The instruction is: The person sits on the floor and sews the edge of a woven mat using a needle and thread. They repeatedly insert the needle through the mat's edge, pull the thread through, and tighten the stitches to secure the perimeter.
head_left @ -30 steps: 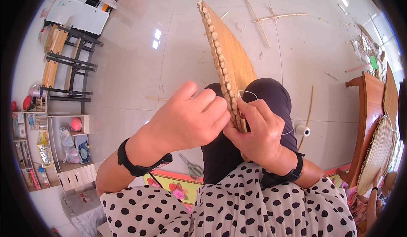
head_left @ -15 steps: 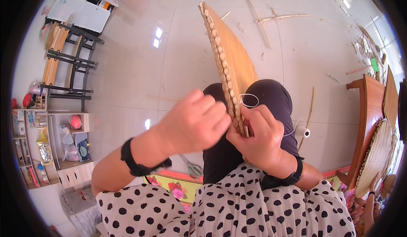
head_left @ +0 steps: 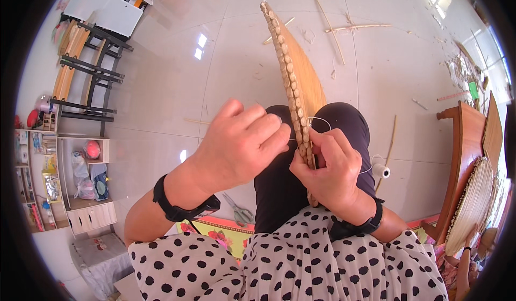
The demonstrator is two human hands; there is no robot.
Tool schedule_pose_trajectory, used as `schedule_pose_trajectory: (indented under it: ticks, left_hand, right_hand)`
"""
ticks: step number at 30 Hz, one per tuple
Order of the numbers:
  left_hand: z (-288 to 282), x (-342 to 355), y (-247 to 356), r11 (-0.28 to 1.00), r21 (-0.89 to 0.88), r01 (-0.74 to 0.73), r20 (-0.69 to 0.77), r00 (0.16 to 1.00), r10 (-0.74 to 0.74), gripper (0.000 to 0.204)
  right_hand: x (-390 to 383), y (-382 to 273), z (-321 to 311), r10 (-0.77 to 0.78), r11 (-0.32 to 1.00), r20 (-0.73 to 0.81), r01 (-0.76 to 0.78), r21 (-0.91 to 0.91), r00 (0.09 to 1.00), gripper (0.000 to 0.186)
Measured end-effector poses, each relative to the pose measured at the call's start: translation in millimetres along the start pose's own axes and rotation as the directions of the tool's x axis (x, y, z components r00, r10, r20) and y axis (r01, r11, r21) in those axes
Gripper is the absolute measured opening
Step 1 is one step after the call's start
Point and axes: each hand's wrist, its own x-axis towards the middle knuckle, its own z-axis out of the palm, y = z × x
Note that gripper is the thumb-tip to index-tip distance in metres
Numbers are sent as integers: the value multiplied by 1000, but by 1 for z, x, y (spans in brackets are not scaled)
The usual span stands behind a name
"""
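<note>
At the far left a low shelf (head_left: 59,188) with small compartments holds bags and bright odds and ends, and above it a dark metal rack (head_left: 88,80) stands on the pale tiled floor (head_left: 177,69). Moving in, the left hand (head_left: 239,147) is curled with its fingers (head_left: 269,134) bent inward, pinching a thin white thread (head_left: 321,121) beside the fan's edge. A pair of scissors (head_left: 239,212) lies on the floor below that wrist. In the middle, the woven fan (head_left: 301,80) stands on edge over the person's dark-clad lap, tilting away; it is tan, leaf-shaped, with a rim bound in a row of pale, bead-like wrapped stitches. The right hand (head_left: 330,172) grasps the fan's lower rim, fingers closed around it. Just right of it sits a spool of white thread (head_left: 380,170), and further right a wooden chair (head_left: 467,145) carries more stacked fans (head_left: 473,204).
</note>
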Motion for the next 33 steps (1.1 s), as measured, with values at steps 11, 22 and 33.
schedule_pose_trajectory:
  ticks: [11, 22, 33]
  left_hand:
    - [2, 1, 25, 990, -32, 137, 60, 989, -135, 16]
    - [-4, 0, 7, 998, -57, 31, 89, 996, -26, 14]
    - [2, 4, 22, 989, -98, 112, -20, 993, -114, 15]
  right_hand:
    - [0, 0, 0, -24, 1000, -6, 23, -16, 1000, 35]
    - [2, 0, -3, 27, 1000, 42, -26, -6, 999, 35]
    - [1, -5, -4, 80, 996, 16, -80, 34, 997, 35]
